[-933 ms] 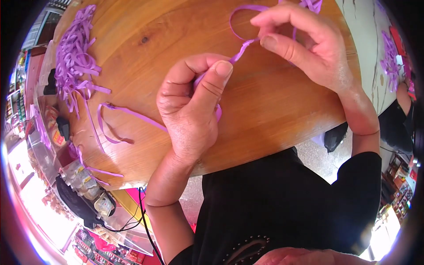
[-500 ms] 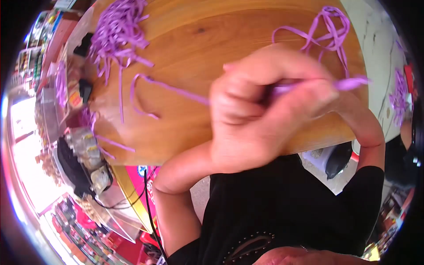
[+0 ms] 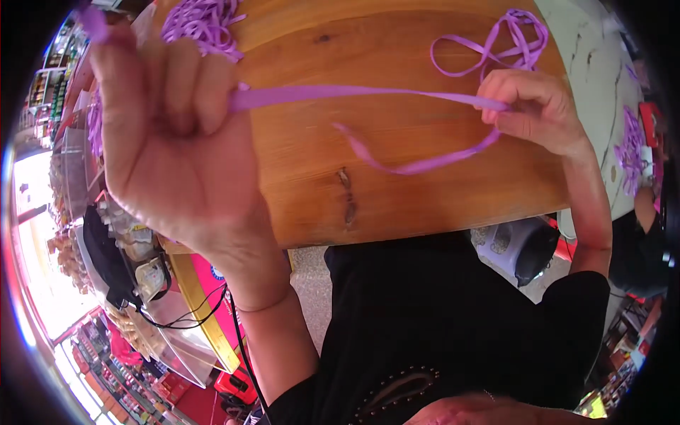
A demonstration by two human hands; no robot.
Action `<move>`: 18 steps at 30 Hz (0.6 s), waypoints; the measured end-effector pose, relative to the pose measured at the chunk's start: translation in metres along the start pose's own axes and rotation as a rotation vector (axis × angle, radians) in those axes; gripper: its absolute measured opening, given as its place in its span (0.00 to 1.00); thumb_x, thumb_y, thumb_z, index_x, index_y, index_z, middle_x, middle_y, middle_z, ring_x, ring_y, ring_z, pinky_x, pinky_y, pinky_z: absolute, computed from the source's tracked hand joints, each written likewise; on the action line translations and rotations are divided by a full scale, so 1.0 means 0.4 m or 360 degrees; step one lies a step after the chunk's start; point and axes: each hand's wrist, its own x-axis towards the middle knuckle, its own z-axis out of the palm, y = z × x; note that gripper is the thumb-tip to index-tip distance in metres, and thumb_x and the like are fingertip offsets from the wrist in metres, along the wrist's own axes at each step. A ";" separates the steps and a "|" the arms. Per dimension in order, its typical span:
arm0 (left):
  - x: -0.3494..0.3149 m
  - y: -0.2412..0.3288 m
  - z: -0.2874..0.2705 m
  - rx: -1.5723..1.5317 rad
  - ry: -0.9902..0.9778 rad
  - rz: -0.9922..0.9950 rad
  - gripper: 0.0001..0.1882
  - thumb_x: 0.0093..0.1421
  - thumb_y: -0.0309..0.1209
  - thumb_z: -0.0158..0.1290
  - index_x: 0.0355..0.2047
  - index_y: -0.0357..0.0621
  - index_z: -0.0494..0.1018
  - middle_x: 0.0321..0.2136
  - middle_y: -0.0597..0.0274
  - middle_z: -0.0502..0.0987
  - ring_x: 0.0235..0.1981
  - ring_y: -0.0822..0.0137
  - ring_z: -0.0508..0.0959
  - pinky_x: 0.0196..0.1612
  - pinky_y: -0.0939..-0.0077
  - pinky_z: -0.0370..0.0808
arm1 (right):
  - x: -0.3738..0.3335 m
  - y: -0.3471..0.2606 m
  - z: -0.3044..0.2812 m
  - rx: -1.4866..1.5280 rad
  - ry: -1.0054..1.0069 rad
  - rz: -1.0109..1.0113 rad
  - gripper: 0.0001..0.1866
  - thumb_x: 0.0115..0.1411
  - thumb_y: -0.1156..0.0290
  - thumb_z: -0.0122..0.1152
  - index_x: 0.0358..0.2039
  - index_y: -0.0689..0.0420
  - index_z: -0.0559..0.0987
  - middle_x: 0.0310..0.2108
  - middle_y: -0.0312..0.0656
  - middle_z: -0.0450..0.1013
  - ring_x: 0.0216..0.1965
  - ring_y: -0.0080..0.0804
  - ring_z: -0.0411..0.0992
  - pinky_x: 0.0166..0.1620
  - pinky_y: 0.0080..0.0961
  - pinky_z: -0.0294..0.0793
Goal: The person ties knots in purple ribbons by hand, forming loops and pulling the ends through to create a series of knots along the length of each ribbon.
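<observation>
A purple ribbon (image 3: 354,92) stretches almost straight between my two hands above the wooden table. My left hand (image 3: 184,134), raised close at the left, has its fingers closed round one part, and a short end sticks up past the thumb. Over the table's right side, my right hand (image 3: 531,110) pinches the ribbon between thumb and fingertips. From that pinch a loose tail curves down and left over the wood. Beyond the right hand lies a looped purple ribbon bundle (image 3: 528,42). Past the left hand a heap of purple ribbons (image 3: 202,25) is partly hidden.
The wooden table (image 3: 411,198) has a curved right edge beside a white marbled surface (image 3: 588,64). More purple ribbons (image 3: 629,152) hang at the far right, near another person's arm (image 3: 644,205). Bags and a black cable (image 3: 237,340) are at the lower left.
My left hand has swung from the middle to the far left, drawing the ribbon out. The right hand, hidden behind it before, now shows at the right, pinching the ribbon.
</observation>
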 end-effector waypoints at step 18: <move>-0.057 -0.105 -0.159 0.3074 0.0396 0.1417 0.27 0.51 0.27 0.60 0.50 0.34 0.65 0.43 0.51 0.71 0.44 0.59 0.70 0.43 0.68 0.71 | -0.038 -0.011 0.032 -0.0236 0.0198 0.0085 0.14 0.57 0.81 0.53 0.45 0.61 0.76 0.30 0.38 0.72 0.33 0.25 0.71 0.39 0.19 0.69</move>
